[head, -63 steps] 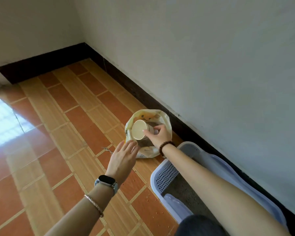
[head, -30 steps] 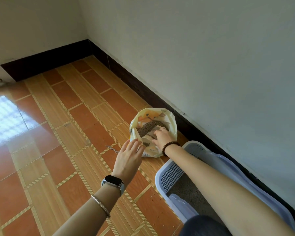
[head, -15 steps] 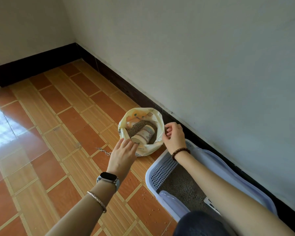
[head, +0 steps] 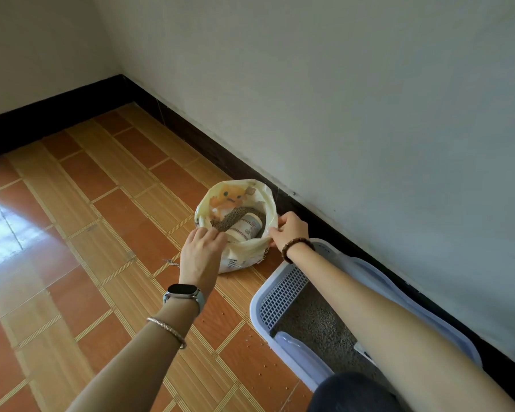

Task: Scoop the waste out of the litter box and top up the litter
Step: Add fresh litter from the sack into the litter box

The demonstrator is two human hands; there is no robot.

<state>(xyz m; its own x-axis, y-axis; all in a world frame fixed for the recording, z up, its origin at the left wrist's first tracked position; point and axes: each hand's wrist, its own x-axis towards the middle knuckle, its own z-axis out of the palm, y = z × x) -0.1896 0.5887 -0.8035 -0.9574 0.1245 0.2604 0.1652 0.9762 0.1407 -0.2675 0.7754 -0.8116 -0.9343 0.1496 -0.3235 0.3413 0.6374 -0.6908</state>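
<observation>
A pale yellow litter bag stands open on the tiled floor by the wall. Brown litter and a cream paper cup lying on its side show inside it. My left hand grips the bag's near left rim. My right hand pinches the right rim. The lavender litter box sits below right along the wall, with a grid step at its near end and grey litter inside. My right forearm crosses over the box.
The white wall and dark baseboard run diagonally behind the bag and box. Stray litter grains lie on the tiles beside the box. A small chain-like scrap lies left of the bag. My dark-clad knee shows at the bottom.
My right hand put the cup into the bag, let go of it, and took hold of the bag's right rim. My left hand closed on the left rim.
</observation>
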